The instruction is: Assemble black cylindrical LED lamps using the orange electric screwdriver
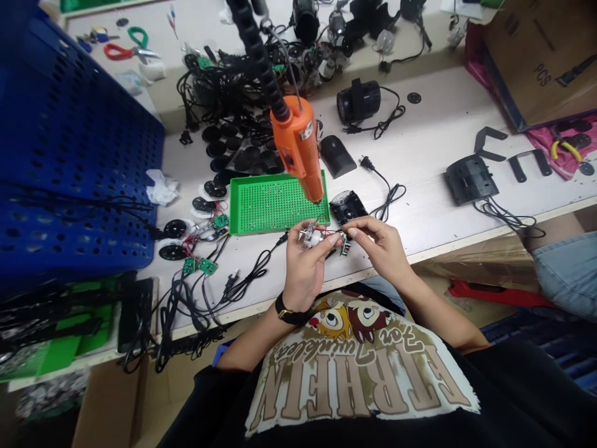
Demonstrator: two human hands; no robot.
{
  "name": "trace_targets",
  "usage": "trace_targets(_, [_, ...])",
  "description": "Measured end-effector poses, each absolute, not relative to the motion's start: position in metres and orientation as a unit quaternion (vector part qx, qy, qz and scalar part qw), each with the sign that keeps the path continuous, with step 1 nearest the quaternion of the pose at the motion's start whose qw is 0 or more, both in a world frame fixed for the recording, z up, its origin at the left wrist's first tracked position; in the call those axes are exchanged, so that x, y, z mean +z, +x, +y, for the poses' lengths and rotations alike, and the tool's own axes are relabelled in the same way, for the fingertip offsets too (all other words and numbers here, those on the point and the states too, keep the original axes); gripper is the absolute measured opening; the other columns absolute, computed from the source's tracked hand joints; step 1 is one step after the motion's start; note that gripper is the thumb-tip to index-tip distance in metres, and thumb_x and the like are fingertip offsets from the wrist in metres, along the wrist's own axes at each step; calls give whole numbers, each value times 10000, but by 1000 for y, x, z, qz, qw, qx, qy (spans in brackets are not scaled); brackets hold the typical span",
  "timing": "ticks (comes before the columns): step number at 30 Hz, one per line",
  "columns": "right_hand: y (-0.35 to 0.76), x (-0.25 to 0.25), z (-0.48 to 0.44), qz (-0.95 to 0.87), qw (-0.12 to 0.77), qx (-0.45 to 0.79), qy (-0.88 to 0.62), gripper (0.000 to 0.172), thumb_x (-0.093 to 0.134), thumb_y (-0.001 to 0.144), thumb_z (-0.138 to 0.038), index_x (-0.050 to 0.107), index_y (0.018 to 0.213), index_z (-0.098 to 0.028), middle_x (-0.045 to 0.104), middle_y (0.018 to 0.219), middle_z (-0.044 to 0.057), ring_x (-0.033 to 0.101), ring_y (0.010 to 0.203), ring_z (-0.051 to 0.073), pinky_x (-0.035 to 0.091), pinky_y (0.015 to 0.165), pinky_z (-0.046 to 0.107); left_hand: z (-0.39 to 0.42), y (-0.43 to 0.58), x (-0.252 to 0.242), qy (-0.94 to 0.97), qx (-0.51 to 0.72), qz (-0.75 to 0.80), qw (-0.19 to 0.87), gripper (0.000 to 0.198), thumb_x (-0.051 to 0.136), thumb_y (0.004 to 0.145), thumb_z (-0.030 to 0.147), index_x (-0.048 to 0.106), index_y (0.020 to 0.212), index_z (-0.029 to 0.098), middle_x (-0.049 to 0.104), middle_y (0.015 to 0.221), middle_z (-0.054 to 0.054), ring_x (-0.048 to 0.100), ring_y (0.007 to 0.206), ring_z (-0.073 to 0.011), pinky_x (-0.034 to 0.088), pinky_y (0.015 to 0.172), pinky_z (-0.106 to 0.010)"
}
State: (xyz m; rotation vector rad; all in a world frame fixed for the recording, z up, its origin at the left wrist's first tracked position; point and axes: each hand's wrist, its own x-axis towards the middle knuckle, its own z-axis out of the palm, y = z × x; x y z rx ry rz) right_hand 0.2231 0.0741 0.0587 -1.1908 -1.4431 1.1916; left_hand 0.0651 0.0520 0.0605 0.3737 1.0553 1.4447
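My left hand point(305, 264), with a black wristwatch on its wrist, holds a small motor with a clear plastic part point(313, 238) in its fingertips. My right hand point(379, 247) pinches a thin wire point(339, 236) running from that motor, and a tiny circuit board point(346, 249) dangles just below. Both hands are in front of a green perforated tray point(275, 203). The tip of an orange electric screwdriver point(296, 144) hangs just above the tray's right part, not touching my hands. A black round lamp housing point(347, 208) lies close behind my right fingers.
Black discs point(228, 152), small green circuit boards point(198, 266) and black cords point(196, 305) crowd the white bench point(420, 155) left of my hands. A blue pegboard point(69, 174) stands at the left. A cardboard box point(536, 56) stands at the back right, and a co-worker's denim-clad leg point(566, 267) shows at the right.
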Motion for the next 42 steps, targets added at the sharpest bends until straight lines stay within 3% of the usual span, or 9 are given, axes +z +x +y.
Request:
trace_targets(3, [227, 57, 74, -580, 425, 514, -467, 192, 711, 933, -311, 771, 1082, -207, 820, 1061, 51, 757, 965, 175, 599, 912, 349, 54, 65, 62, 146, 620, 451, 625, 566, 967, 581, 117, 599, 999, 216, 693, 921, 37, 717, 828, -142, 613, 813, -337])
trace_targets(6, [230, 56, 72, -586, 405, 529, -461, 159, 704, 935, -294, 774, 1043, -201, 825, 1018, 47, 764, 950, 174, 607, 893, 344, 55, 67, 64, 142, 616, 443, 636, 554, 955, 597, 99, 602, 1007, 215, 692, 905, 41, 710, 834, -135, 603, 830, -333])
trace_targets(13, [231, 59, 63, -656, 446, 393, -466, 78, 681, 949, -214, 759, 951, -209, 811, 924, 35, 748, 863, 169, 597, 806, 330, 55, 70, 64, 141, 599, 434, 658, 546, 953, 613, 116, 583, 1001, 219, 709, 898, 42, 728, 854, -146, 596, 874, -356])
trace_targets(21, [228, 62, 56, -716, 469, 250, -453, 63, 638, 980, -199, 697, 997, -212, 804, 995, 66, 756, 955, 193, 621, 851, 364, 55, 72, 64, 124, 598, 440, 658, 542, 932, 606, 97, 593, 1008, 225, 727, 890, 41, 733, 860, -143, 591, 897, -348])
trace_targets(26, [225, 54, 52, -759, 440, 116, -466, 67, 627, 976, -195, 685, 1002, -214, 813, 981, 86, 759, 907, 228, 593, 784, 386, 53, 74, 67, 134, 597, 448, 652, 589, 930, 594, 74, 576, 1039, 229, 732, 928, 33, 737, 913, -136, 577, 947, -330])
trace_targets(31, [224, 46, 52, -770, 424, 78, -470, 111, 612, 988, -177, 705, 1035, -213, 827, 996, 85, 759, 886, 228, 567, 770, 384, 51, 76, 61, 181, 606, 459, 624, 694, 943, 580, 97, 534, 1114, 264, 702, 979, 48, 724, 944, -139, 557, 1004, -361])
trace_targets(42, [224, 43, 52, -788, 420, 15, -450, 155, 623, 998, -157, 704, 1115, -218, 835, 1055, 86, 746, 891, 224, 540, 771, 387, 49, 79, 56, 197, 623, 482, 584, 719, 969, 565, 159, 529, 1123, 266, 689, 1004, 38, 690, 904, -120, 555, 926, -306])
